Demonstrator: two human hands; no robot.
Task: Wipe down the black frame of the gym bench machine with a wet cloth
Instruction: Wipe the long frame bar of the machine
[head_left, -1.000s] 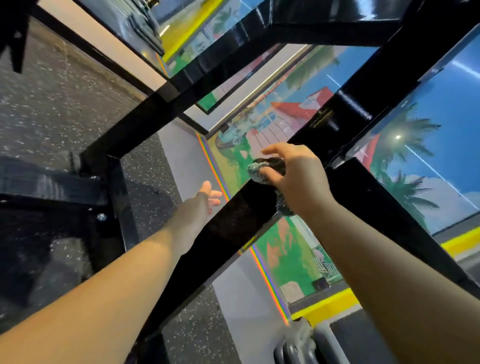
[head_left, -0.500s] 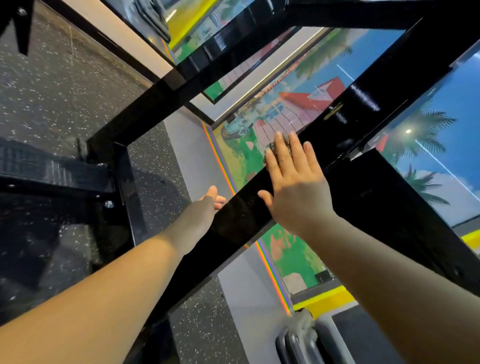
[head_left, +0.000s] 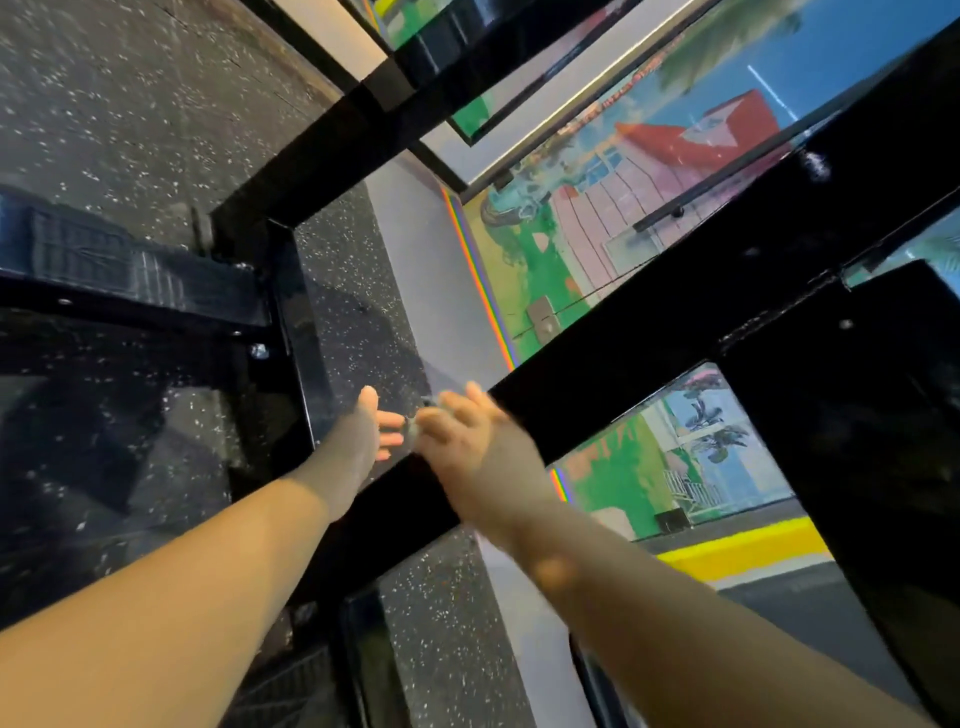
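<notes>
Black glossy frame (head_left: 649, 332) of a gym machine fills the view, its thick beams crossing diagonally over a dark speckled rubber floor (head_left: 130, 104). Two bare forearms reach forward from the bottom edge. The right hand (head_left: 467, 441), blurred by motion, lies flat on the sloping beam with its fingers stretched out, low on the beam near the point where it meets the other arm. A small grey scrap of cloth (head_left: 418, 422) peeks out at the fingertips, under the palm, against the beam; most of it is hidden. The left hand (head_left: 366, 434) is just beside the right, fingers straight and relaxed, holding nothing. Behind the frame a colourful wall mural (head_left: 597, 208) shows grass, a red-roofed house and palm trees, with a yellow stripe (head_left: 743, 553) below it
</notes>
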